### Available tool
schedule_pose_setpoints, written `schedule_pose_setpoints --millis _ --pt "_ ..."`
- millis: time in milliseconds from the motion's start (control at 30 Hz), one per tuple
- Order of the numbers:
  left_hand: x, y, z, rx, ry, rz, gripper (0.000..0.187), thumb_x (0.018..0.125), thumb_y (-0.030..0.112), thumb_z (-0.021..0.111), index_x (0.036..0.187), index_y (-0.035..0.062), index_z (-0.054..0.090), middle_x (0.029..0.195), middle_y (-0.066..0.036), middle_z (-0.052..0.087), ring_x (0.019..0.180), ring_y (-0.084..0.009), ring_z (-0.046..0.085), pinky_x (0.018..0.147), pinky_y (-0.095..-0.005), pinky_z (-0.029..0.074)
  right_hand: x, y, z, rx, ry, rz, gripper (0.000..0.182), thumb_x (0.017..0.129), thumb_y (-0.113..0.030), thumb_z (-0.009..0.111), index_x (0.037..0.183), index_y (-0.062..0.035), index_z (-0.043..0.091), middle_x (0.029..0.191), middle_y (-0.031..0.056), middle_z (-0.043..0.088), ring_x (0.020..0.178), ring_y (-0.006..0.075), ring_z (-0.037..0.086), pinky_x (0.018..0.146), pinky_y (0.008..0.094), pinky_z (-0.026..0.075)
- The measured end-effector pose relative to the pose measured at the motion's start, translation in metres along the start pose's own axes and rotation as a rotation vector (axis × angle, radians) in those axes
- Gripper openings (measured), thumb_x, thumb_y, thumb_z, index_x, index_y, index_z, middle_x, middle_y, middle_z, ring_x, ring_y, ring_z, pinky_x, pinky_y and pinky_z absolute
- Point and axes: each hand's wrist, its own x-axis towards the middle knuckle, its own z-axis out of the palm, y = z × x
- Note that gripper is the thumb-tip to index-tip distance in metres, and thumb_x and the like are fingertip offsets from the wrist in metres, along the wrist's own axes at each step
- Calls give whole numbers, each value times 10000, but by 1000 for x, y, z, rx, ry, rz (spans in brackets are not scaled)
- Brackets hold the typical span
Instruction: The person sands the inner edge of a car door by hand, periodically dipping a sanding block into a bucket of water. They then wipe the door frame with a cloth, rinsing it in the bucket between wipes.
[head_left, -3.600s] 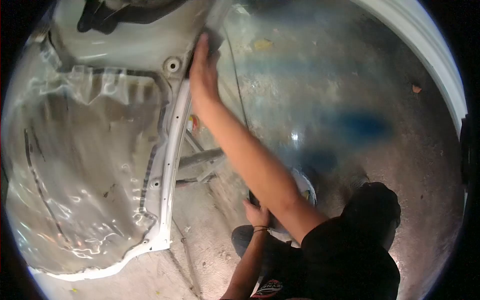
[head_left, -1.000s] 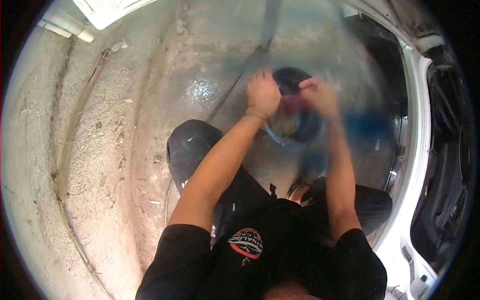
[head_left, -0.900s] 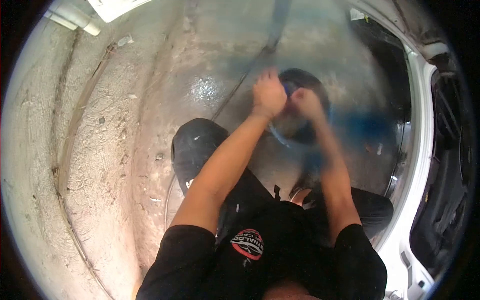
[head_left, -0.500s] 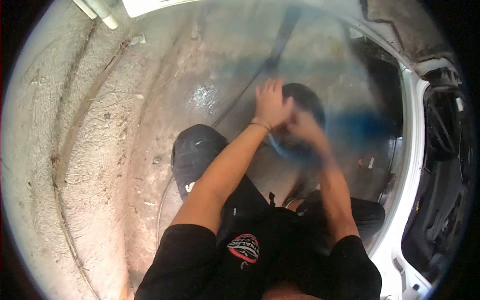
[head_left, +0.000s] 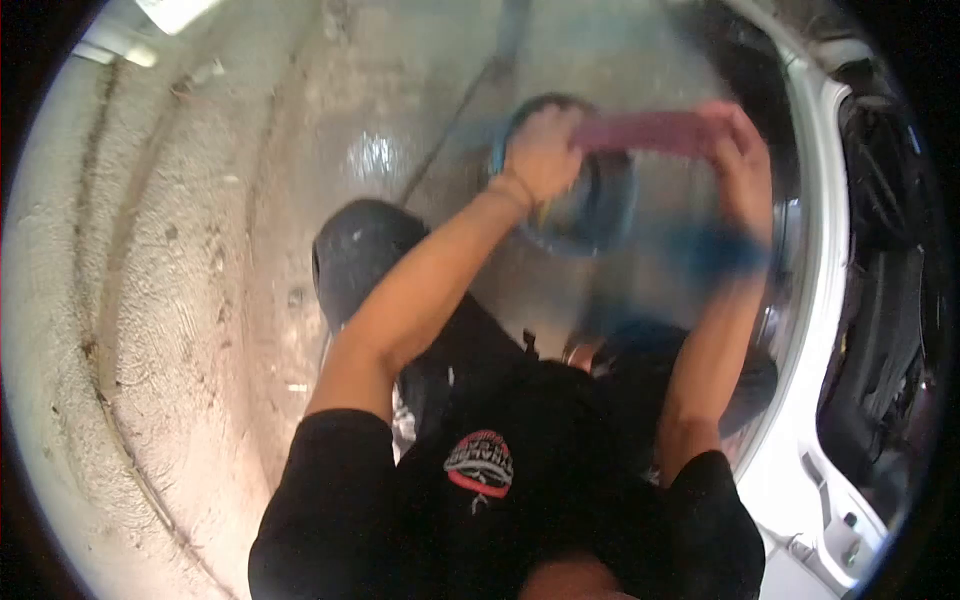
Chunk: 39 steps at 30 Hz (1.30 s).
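My left hand (head_left: 541,152) and my right hand (head_left: 738,160) hold a reddish sheet (head_left: 642,131) stretched flat between them, each hand gripping one end. The sheet hangs just above a dark round bucket (head_left: 610,215) with a blue rim that stands on the wet floor in front of my knees. The picture is blurred, so I cannot make out what the sheet is made of. I am crouched, wearing a black shirt and dark trousers.
Wet concrete floor (head_left: 200,260) spreads to the left, with a thin cable (head_left: 440,130) running toward the bucket. A white car body edge (head_left: 815,300) and its dark interior (head_left: 890,300) curve along the right side. Blue smears on the lens blur the area near my right wrist.
Both hands have risen out of the bucket and pulled apart, drawing the reddish sheet out flat between them. Half a second ago they were close together over the bucket.
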Motion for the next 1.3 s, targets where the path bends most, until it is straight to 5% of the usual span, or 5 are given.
schedule_pose_setpoints --millis 267,567,700,967,1300 --pt "7 16 1 -411 35 -198 478 848 -36 518 1293 72 655 1189 -188 703 1054 -329 699 936 -391 546 -8 151 73 -406 -265 -68 570 941 -77 592 1499 -28 489 1351 123 653 1209 270 643 1074 395 485" --pt "15 1 9 -735 219 -454 315 996 66 544 1293 -6 621 1193 -160 688 1093 -290 670 972 -359 520 -11 174 98 430 -272 612 413 1062 -308 542 1366 -29 560 1302 172 659 1184 313 659 1055 463 522" --pt "-3 -11 20 -208 -138 135 493 988 179 599 1420 -38 499 1349 -271 596 1282 -391 576 1108 -455 441 -18 138 97 1331 -310 564 387 1074 -346 518 1303 -42 590 1288 155 664 1185 318 657 1026 496 542" --pt "-12 13 -23 401 -212 318 790 817 105 714 1529 5 389 1468 -248 514 1365 -425 505 1113 -495 426 11 160 66 923 -430 628 485 949 -190 712 1389 -134 515 1100 -23 673 935 95 636 660 249 504" --pt "1 -12 34 623 -449 -94 248 893 198 638 1121 108 679 869 -127 758 926 -307 755 808 -452 589 44 161 101 -1073 -717 -343 260 884 -290 667 894 -41 739 844 177 755 806 339 751 712 450 595"
